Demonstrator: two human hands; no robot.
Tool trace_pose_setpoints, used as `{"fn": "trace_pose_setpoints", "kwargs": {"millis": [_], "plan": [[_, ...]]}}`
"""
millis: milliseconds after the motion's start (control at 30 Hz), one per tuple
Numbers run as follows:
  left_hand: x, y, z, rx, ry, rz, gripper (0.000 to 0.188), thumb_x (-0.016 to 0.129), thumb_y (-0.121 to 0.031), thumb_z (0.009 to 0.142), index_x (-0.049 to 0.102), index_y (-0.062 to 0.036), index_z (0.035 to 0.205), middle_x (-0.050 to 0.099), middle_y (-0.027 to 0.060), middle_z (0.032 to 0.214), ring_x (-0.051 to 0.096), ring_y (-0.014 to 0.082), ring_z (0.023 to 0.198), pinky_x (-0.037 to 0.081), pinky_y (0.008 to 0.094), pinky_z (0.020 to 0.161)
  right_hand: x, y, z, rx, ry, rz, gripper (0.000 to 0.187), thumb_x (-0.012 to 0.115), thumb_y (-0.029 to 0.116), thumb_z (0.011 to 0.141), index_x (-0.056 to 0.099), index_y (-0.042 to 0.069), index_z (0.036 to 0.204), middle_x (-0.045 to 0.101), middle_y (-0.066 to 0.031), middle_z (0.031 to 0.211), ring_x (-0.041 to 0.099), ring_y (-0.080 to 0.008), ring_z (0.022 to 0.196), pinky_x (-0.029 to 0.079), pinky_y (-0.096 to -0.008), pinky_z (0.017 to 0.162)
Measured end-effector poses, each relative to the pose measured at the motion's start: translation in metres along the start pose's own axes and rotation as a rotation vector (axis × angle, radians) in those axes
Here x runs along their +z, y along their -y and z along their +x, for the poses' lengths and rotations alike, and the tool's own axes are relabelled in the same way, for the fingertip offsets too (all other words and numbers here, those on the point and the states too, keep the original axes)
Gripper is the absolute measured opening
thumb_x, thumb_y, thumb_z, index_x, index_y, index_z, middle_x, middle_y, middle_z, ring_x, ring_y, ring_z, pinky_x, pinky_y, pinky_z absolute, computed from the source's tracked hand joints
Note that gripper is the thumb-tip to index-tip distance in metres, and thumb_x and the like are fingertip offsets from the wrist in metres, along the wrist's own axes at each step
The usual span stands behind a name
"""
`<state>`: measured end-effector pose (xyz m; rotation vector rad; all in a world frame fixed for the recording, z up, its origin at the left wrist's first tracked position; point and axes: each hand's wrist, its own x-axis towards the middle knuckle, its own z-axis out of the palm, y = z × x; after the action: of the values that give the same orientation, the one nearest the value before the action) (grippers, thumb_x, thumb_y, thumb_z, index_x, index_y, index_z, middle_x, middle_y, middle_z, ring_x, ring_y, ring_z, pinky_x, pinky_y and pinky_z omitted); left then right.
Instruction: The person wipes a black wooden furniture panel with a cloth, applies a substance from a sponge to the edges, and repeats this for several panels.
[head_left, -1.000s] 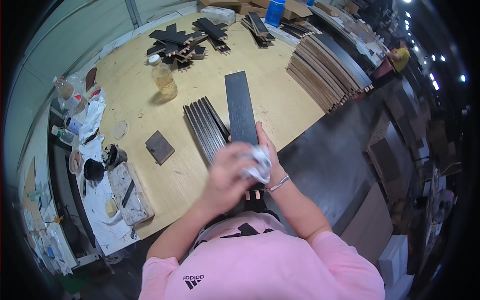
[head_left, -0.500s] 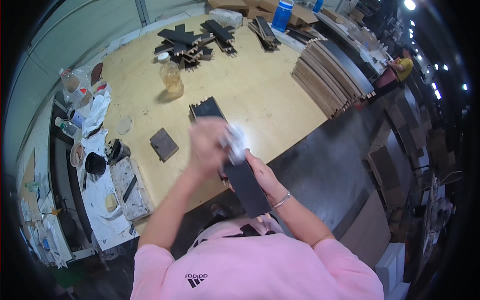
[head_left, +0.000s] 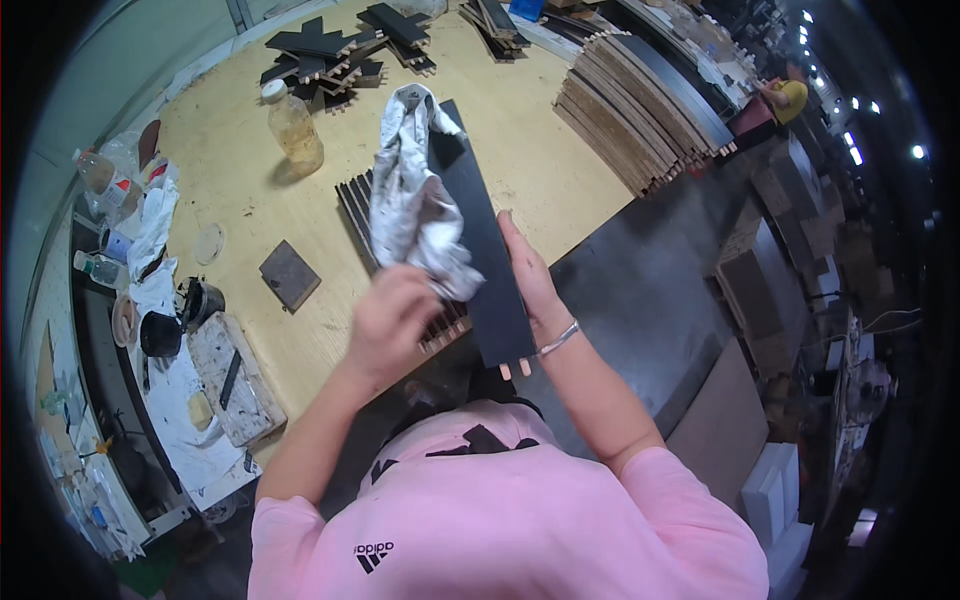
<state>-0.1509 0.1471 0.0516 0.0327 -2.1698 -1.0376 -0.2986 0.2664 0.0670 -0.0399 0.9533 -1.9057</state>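
A long black wooden board [head_left: 492, 270] with pale dowel pegs at its near end is tilted up in my right hand [head_left: 530, 268], whose fingers grip its right edge. My left hand [head_left: 392, 318], a little blurred, is closed at the lower end of a white cloth [head_left: 412, 195] with grey stains. The cloth flares upward and covers part of the board's left side. Under the cloth and board, a row of dark pegged boards [head_left: 356, 208] lies side by side on the yellowish table [head_left: 240, 225], partly hidden.
A bottle of yellowish liquid [head_left: 296, 135] and a dark flat block [head_left: 290, 275] stand left. Loose black boards [head_left: 315, 45] lie heaped at the back. Stacked boards [head_left: 630, 120] line the right edge. Black cups [head_left: 160, 333] and a stained slab [head_left: 235, 385] sit at the left edge.
The board has risen and come more upright in my right hand. My left hand has moved down off the board's face, and the bunched cloth has flared out upward. The view has shifted.
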Motion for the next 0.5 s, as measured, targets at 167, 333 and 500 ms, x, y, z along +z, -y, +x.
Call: {"fn": "trace_pose_setpoints", "kwargs": {"millis": [167,333,500], "plan": [[-0.039,0.059,0.004,-0.336,-0.276,0.173,0.007,0.064,0.001,0.085,0.057,0.0029,0.086,0.059,0.0099,0.088,0.058,0.0199,0.079,0.046,0.0302,0.070,-0.018,-0.001,0.013,0.048,0.202,0.012,0.056,0.030,0.048,0.104,0.060,0.000,0.108,0.066,-0.0132,0.091,0.065,-0.0210,0.069,0.055,-0.0339,0.065],[-0.061,0.095,0.003,-0.395,-0.370,0.191,0.023,0.065,-0.001,0.085,0.063,0.0024,0.107,0.059,0.0102,0.101,0.060,0.0194,0.085,0.049,0.0298,0.078,-0.024,-0.002,0.020,0.026,0.118,-0.166,0.057,0.026,0.047,0.105,0.060,0.001,0.108,0.065,-0.0141,0.088,0.064,-0.0221,0.066,0.054,-0.0340,0.062],[-0.042,0.070,0.005,-0.410,-0.335,0.343,0.043,0.066,-0.005,0.085,0.056,0.0003,0.127,0.058,0.0131,0.122,0.060,0.0191,0.096,0.048,0.0311,0.089,-0.011,-0.005,0.022,0.001,0.116,-0.255,0.056,0.026,0.045,0.105,0.059,0.001,0.112,0.067,-0.0155,0.095,0.066,-0.0222,0.073,0.056,-0.0339,0.069]]}}
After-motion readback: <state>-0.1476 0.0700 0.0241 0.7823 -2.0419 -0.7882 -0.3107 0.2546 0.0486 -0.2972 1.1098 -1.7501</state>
